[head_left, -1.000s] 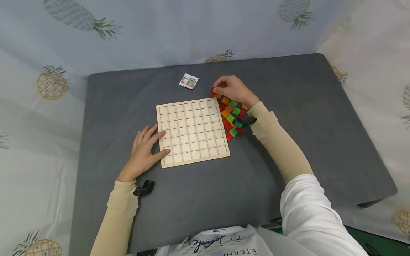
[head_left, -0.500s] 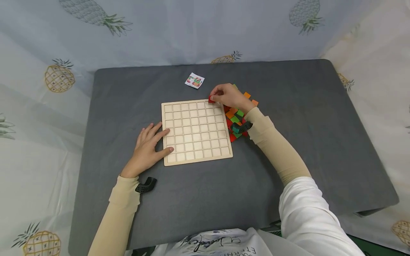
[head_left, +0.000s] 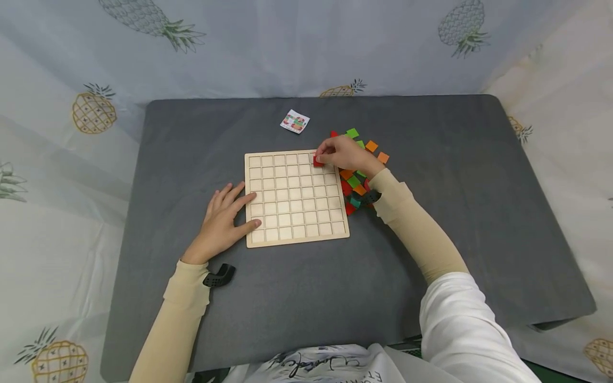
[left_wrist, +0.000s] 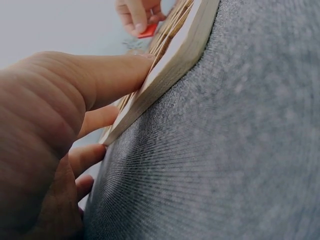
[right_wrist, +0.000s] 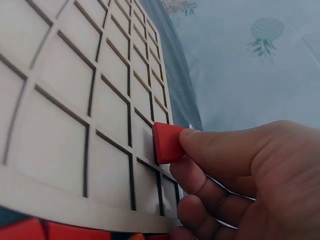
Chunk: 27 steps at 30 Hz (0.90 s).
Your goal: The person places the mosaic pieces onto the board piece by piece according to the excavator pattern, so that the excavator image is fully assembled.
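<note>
A red square tile (right_wrist: 168,143) is pinched between the thumb and fingers of my right hand (head_left: 346,152). It stands tilted over the far right cells of a wooden grid board (head_left: 297,198), with one edge right at a cell. My left hand (head_left: 219,222) rests at the board's left side, thumb and index finger on the rim and the other fingers along the edge. In the left wrist view the thumb (left_wrist: 115,75) lies over the wooden rim. The grid's visible cells hold no tiles.
Loose tiles, such as a green tile (head_left: 352,133) and an orange tile (head_left: 383,157), lie along the board's right side, partly under my right forearm. A small printed pattern card (head_left: 295,122) lies beyond the board on the grey table (head_left: 287,298).
My right hand has brought the red tile from the pile over the board's far edge to the far right cells. My left hand has stayed at the board's left edge.
</note>
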Tool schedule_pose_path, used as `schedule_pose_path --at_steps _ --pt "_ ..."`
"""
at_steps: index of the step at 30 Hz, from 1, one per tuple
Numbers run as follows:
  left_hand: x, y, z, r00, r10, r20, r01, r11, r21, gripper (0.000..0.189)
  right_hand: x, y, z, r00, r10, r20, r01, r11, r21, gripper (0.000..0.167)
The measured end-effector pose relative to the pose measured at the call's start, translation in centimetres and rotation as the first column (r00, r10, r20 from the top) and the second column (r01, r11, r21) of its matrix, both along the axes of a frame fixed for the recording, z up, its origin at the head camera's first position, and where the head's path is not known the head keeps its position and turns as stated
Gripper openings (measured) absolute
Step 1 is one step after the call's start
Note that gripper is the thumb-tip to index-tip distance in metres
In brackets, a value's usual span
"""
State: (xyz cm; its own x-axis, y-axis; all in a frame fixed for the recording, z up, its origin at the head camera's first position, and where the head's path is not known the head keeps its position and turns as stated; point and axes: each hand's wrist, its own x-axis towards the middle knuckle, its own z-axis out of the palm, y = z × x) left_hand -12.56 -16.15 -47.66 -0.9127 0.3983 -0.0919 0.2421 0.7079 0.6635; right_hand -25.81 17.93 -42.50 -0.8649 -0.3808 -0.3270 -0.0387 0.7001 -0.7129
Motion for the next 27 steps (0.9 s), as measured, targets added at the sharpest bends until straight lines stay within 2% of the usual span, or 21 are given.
schedule_pose_path --at_steps 9,22,27 --pt "0.0 -0.1 -0.1 1.000 0.001 -0.007 -0.001 1.000 -0.001 0.072 0.9 -0.5 -0.6 1.000 0.015 0.011 -0.015 1.000 0.002 0.018" --pt "0.0 0.1 0.0 1.000 -0.003 -0.021 0.003 1.000 0.002 0.072 1.0 -1.2 -0.5 0.998 0.032 -0.046 -0.026 0.991 0.133 0.018" --pt "-0.1 0.1 0.0 1.000 -0.001 -0.018 0.001 1.000 -0.004 0.072 1.0 -0.9 -0.5 0.998 0.030 -0.046 -0.026 0.996 0.090 0.018"
